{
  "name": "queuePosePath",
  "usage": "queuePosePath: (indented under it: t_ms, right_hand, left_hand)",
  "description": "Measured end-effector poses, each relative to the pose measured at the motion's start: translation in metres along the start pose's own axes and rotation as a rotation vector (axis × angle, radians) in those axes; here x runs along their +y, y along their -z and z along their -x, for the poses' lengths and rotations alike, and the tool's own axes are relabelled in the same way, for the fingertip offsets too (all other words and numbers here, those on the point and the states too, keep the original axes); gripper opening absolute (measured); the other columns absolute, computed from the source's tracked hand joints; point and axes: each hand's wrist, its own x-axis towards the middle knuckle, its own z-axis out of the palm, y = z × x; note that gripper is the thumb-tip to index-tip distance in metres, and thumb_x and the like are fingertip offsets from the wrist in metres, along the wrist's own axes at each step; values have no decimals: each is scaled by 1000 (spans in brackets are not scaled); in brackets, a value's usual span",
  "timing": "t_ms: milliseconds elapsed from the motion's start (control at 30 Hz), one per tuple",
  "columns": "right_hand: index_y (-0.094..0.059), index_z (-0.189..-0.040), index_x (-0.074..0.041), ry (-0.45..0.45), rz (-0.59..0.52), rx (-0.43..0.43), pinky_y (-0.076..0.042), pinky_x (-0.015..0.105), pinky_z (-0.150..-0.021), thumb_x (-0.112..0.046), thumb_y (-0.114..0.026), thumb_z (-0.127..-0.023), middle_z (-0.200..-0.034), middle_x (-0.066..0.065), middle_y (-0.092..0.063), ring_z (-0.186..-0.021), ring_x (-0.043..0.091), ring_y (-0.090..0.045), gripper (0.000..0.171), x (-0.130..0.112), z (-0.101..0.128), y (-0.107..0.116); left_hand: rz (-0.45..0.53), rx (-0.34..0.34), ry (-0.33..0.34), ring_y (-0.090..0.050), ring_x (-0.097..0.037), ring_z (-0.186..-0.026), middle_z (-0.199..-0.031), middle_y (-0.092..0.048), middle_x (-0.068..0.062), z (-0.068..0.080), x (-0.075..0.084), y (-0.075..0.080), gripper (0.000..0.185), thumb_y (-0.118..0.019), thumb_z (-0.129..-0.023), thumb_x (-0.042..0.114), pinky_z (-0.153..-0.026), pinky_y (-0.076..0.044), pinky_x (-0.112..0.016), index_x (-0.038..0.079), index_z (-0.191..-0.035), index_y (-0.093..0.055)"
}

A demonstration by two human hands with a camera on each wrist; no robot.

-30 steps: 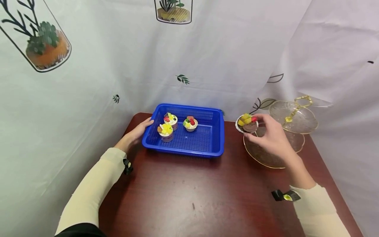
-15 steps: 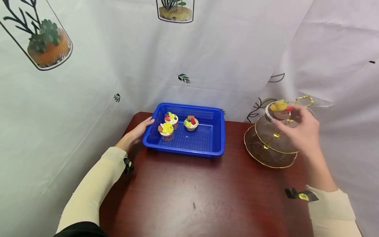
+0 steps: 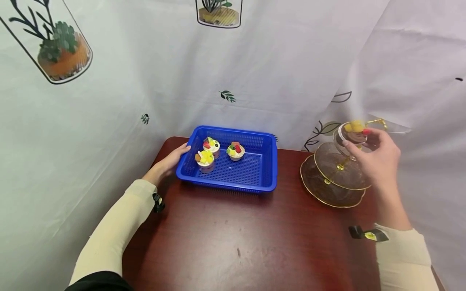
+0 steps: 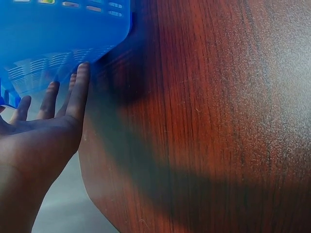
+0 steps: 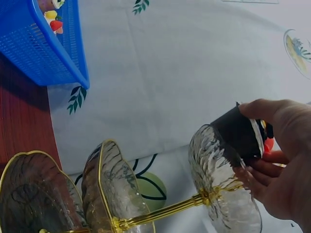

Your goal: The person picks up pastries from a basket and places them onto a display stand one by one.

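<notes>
I judge that the step in hand is setting the dark, fruit-topped dessert cup (image 5: 238,131), which my right hand (image 3: 380,155) pinches, onto the top plate (image 5: 204,153) of the three-tier stand (image 3: 325,161) near the table's (image 3: 233,230) far right corner; whether its base fully rests, I cannot tell. My left hand (image 3: 169,161) touches the blue basket's (image 3: 225,185) left wall with rather straight fingers. The next move probably calls for levelling the cup, then gentle release.

Dark dessert cup (image 5: 238,132), yellow and red fruit on brown filling, is being held roughly upright at the top tier (image 5: 206,155) of a clear, gold-stemmed stand (image 3: 329,167), contact hard to tell. Blue slotted basket (image 3: 225,184) is holding three fruit-topped desserts (image 3: 236,152).
</notes>
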Motion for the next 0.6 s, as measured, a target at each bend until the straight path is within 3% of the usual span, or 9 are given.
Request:
queuePosePath:
  t_ms: [267, 433, 600]
  right_hand:
    - [-70, -130, -5, 0, 27, 95, -50, 12, -88, -32, -93, -82, -107, -11, -67, -92, -4, -59, 60, 8, 0, -5]
    - [-68, -132, -9, -17, 55, 126, -47, 12, -87, -36, -93, -82, -113, -3, -69, -93, -3, -58, 62, 10, 1, -8]
    - [-66, -134, -10, -41, 118, 142, -39, 12, -82, -41, -92, -81, -106, -7, -66, -85, -8, -55, 67, 12, 3, -10]
  left_hand:
    - [-34, 7, -14, -49, -43, -141, -165, -38, -21, -1, -2, 1, 65, -36, -116, 45, -108, -50, -55, 22, -172, -10]
    - [-2, -10, -12, -46, -46, -143, -166, -36, -22, 2, 1, -1, 62, -33, -117, 41, -109, -47, -60, 20, -171, -10]
    - [19, -16, -15, -44, -46, -144, -166, -35, -22, 2, 1, -1, 62, -34, -117, 40, -110, -45, -62, 21, -172, -10]
